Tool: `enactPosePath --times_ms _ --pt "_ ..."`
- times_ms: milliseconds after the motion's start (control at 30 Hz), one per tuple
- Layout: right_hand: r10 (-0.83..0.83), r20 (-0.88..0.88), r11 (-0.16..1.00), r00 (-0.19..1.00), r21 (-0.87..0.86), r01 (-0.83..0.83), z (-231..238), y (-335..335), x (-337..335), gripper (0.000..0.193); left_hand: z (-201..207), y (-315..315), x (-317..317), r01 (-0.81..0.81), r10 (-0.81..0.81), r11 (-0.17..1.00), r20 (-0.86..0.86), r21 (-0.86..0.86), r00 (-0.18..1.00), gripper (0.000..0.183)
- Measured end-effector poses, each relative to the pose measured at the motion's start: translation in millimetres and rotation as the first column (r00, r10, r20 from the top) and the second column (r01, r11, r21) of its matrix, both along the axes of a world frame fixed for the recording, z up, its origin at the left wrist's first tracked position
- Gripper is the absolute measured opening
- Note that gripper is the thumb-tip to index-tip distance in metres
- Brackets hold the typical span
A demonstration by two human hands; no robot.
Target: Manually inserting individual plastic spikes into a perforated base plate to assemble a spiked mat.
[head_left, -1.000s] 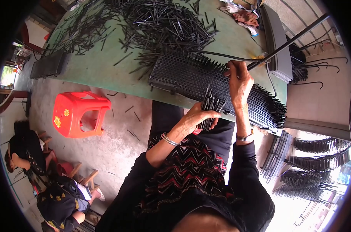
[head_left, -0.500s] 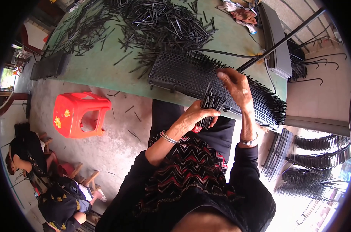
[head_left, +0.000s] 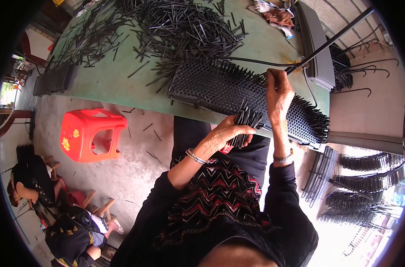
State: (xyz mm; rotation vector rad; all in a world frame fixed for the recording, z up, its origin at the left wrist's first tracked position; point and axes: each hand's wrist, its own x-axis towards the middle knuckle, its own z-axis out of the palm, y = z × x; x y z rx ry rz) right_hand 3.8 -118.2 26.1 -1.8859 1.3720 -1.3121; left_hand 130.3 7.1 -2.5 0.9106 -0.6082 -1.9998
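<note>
My left hand is closed around a bundle of thin black sticks, held at the near edge of a black perforated tray. The tray has rows of round holes and slants along the table edge. Many black sticks stand upright in the holes on its far and right sides. Above the tray's far edge, beside the standing sticks, is my right hand. Its thumb and fingers are pinched together, and whatever is between the fingertips is hidden.
Loose black sticks lie heaped on the green table. A black rod slopes over the right side, by stacked grey sheets. A red stool stands at left. Two people sit lower left; racks hold black pieces at right.
My right hand has moved up and slightly right, from near the bundle to the tray's far edge, and its fingers have closed into a pinch. My left hand still holds the sticks.
</note>
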Motion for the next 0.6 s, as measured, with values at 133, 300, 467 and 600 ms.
enactPosePath --times_ms 133,300,467,600 --pt "0.029 -0.225 0.985 0.974 -0.159 -0.067 -13 -1 3 0.009 -4 1 -1 -0.014 0.014 1.0 0.003 0.005 1.0 0.02" --pt "0.089 -0.389 0.975 0.917 -0.152 -0.159 1 4 5 0.014 -4 2 -1 -0.031 0.03 0.998 0.028 0.052 0.999 0.017" --pt "0.129 -0.53 0.979 0.838 -0.068 -0.194 7 9 0 0.018 -2 0 -5 -0.032 0.031 0.999 0.021 0.04 0.999 0.014" --pt "0.433 -0.145 0.858 0.89 0.369 -0.357 23 19 -16 0.022 1 1 -4 -0.02 0.018 0.999 0.037 0.032 0.999 0.014"
